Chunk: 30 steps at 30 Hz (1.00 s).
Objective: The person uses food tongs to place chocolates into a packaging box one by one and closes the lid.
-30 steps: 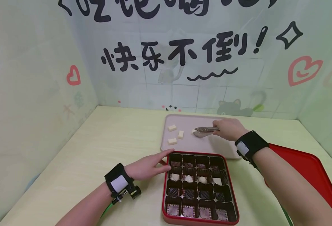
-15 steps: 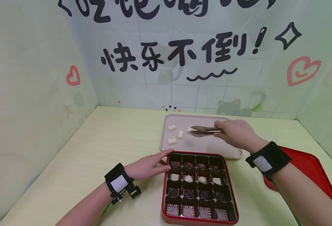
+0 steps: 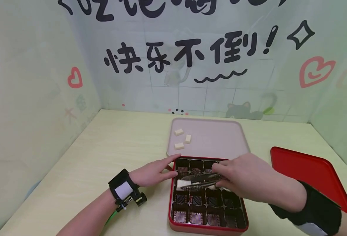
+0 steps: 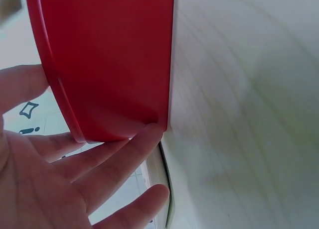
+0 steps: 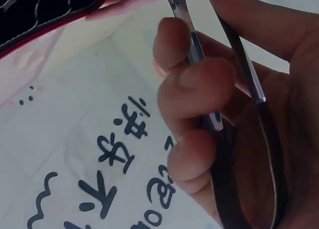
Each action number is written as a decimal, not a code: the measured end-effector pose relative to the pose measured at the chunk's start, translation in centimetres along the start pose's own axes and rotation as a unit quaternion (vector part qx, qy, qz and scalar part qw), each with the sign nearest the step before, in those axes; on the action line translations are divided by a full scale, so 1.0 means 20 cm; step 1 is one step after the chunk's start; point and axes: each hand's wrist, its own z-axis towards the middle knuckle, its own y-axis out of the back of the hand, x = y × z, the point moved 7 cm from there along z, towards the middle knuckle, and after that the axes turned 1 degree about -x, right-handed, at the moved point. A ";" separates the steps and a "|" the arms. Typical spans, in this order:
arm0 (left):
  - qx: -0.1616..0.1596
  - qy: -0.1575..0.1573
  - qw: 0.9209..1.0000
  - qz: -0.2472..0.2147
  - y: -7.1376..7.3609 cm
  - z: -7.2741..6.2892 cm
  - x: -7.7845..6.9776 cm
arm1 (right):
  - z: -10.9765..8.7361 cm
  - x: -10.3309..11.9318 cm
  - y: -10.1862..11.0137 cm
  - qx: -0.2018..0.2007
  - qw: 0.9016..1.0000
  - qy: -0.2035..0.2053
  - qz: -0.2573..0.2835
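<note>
A red box [image 3: 208, 228] with a dark divided insert holds brown and white chocolates in its compartments. My left hand [image 3: 154, 173] rests with extended fingers on the box's far left corner; the left wrist view shows those fingers against the red side wall [image 4: 107, 64]. My right hand [image 3: 250, 178] grips metal tongs [image 3: 201, 182] low over the box. A white chocolate block [image 3: 183, 185] shows at the tong tips, over the left end of the second row from the back. Fingers wrap the tong arms [image 5: 269, 149] in the right wrist view.
Behind the box lies a pale pink tray [image 3: 217, 136] with 3 white blocks [image 3: 179, 146] on its left part. A red lid-like tray [image 3: 309, 177] lies at the right, partly behind my right forearm. A printed wall [image 3: 161, 95] closes off the table's back.
My right hand has brought the tongs from the pink tray toward me, over the box. The white block that was at their tips is gone from the tray. The left hand stays put.
</note>
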 end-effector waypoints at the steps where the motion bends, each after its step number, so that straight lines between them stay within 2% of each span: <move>1: 0.000 0.001 1.000 0.001 0.00 0.00 0.00 | 0.00 0.03 -0.01 0.009 1.000 0.005 -0.005; 10: 0.000 0.004 1.000 0.009 -0.01 0.02 0.00 | 0.00 0.20 -0.09 0.070 0.994 0.034 -0.071; 14: -0.001 0.002 1.000 0.006 0.00 0.02 -0.01 | 0.03 0.26 -0.11 0.087 0.987 0.055 -0.121; 19: -0.002 0.004 1.000 0.000 -0.01 0.02 -0.01 | 0.08 0.33 -0.12 0.108 0.975 0.074 -0.177; 24: -0.003 0.003 1.000 -0.004 -0.01 0.02 -0.01 | 0.15 0.39 -0.11 0.110 0.971 0.080 -0.197; 30: -0.003 -0.005 1.000 -0.008 0.00 0.01 0.00 | 0.27 0.45 -0.13 0.138 0.962 0.089 -0.219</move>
